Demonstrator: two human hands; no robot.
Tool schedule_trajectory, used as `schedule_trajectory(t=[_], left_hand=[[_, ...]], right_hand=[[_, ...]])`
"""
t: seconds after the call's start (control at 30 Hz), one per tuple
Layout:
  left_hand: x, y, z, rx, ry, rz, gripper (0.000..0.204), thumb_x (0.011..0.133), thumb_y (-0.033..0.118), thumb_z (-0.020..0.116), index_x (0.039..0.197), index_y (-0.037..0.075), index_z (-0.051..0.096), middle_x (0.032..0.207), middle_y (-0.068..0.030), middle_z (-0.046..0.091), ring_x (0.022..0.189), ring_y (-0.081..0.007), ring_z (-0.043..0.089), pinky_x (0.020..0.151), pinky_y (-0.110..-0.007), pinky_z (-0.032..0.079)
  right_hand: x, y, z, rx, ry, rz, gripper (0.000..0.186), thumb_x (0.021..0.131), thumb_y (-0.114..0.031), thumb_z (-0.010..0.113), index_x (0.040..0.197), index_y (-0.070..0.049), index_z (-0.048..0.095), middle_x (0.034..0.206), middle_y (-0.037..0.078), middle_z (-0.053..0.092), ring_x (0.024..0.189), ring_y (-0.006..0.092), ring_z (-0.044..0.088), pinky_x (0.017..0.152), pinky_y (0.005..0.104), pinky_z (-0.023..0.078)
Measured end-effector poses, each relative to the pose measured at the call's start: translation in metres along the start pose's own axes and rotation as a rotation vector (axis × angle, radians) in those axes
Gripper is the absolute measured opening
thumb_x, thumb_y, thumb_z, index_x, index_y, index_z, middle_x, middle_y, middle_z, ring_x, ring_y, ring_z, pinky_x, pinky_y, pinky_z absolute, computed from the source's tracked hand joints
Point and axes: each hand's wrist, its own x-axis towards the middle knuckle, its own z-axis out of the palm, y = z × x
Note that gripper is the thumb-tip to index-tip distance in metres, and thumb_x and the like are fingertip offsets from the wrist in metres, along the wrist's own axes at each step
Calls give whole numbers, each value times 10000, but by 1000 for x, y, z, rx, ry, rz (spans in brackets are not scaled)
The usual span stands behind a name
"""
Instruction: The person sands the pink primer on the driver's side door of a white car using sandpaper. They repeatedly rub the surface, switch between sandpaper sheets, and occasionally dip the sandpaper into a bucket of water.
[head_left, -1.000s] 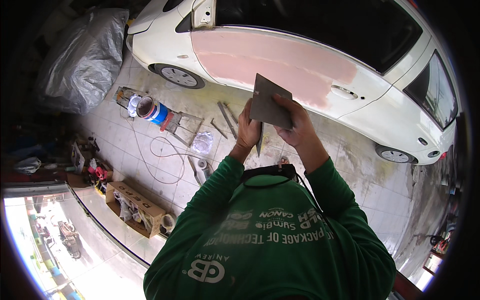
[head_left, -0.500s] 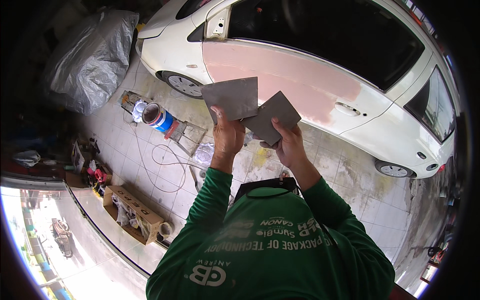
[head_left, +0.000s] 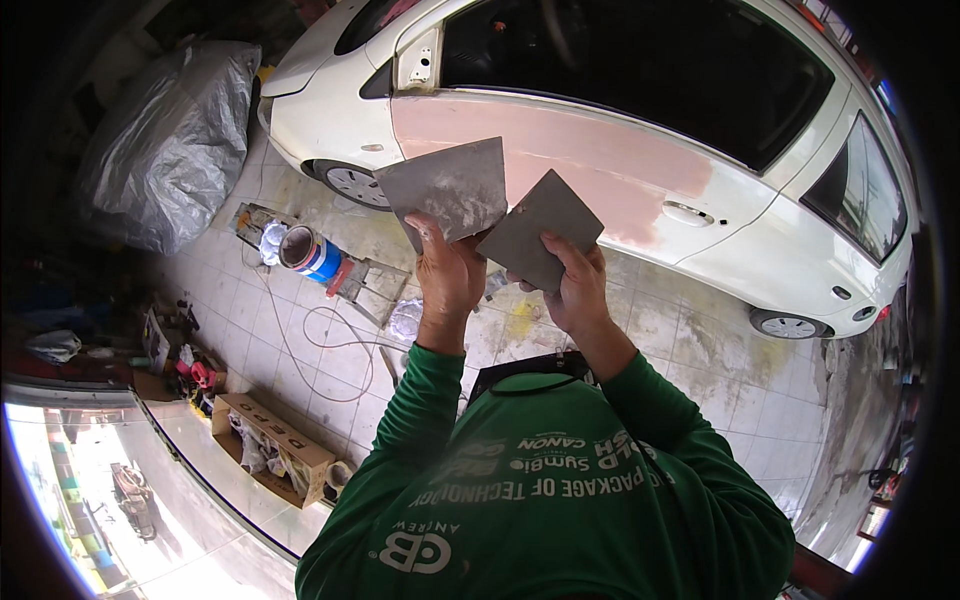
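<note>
My left hand (head_left: 448, 280) pinches a grey sandpaper sheet (head_left: 448, 188) by its lower edge. Whitish dust smears the face of that sheet, which bends slightly. A smaller, darker, plainer sandpaper sheet (head_left: 548, 232) is gripped in my right hand (head_left: 580, 285), thumb on its face and the fingers mostly hidden behind. The two sheets are held up side by side, close together at their lower corners. Beyond them is a white car's door with a dull pink patch (head_left: 600, 165); neither hand touches it.
A low stand (head_left: 375, 290) on the tiled floor carries an open blue tin (head_left: 318, 258). A thin hose (head_left: 285, 350) loops nearby. At the lower left lies a cardboard box (head_left: 270, 450) of odds and ends. Silvery sheeting (head_left: 170, 140) covers something at the upper left.
The left sheet has tilted and moved up and left, its whitish smears now showing more plainly. The right sheet has turned slightly and a gap has opened between the two.
</note>
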Motion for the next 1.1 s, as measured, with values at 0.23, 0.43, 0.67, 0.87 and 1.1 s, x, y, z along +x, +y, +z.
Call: schedule_trajectory(t=[0.23, 0.43, 0.67, 0.87, 1.1], left_hand=[[-9, -28, -2, 263, 38, 180, 122, 1004, 63, 646, 1120, 28, 653, 1027, -44, 677, 913, -112, 645, 780, -249, 515], [-14, -4, -10, 674, -136, 87, 209, 982, 83, 689, 1163, -19, 660, 1067, -65, 706, 941, -100, 638, 819, -286, 532], [-8, 31, -4, 799, -560, -303, 518, 941, 181, 754, 1361, -25, 532, 1130, -110, 692, 1031, -165, 633, 892, -329, 532], [-2, 33, -21, 804, -928, -516, 835, 926, 626, 650, 1422, -22, 473, 1216, -166, 659, 1143, -230, 623, 967, -377, 512], [-29, -12, -61, 358, -304, -222, 983, 955, 769, 417, 1578, 23, 276, 1567, -168, 414, 1423, -307, 422, 1182, -445, 318]], right_hand=[[16, 2, 6, -177, 120, -130, 271, 923, -116, 675, 1154, 10, 607, 962, 147, 702, 807, 298, 741, 507, 385, 570], [26, -15, -11, -360, 68, -65, 282, 894, -75, 689, 1138, 46, 612, 984, 145, 705, 806, 275, 733, 562, 389, 614], [14, -36, 6, -532, -96, 96, 304, 897, -105, 714, 1113, 89, 624, 932, 143, 719, 773, 220, 719, 501, 344, 586], [4, -14, -20, -691, -213, 47, 320, 879, -170, 755, 1085, 58, 669, 891, 128, 727, 762, 193, 712, 615, 341, 582], [-13, -19, -23, -896, -134, -172, 280, 839, -221, 767, 930, 38, 709, 712, 100, 694, 666, 128, 634, 630, 333, 512]])
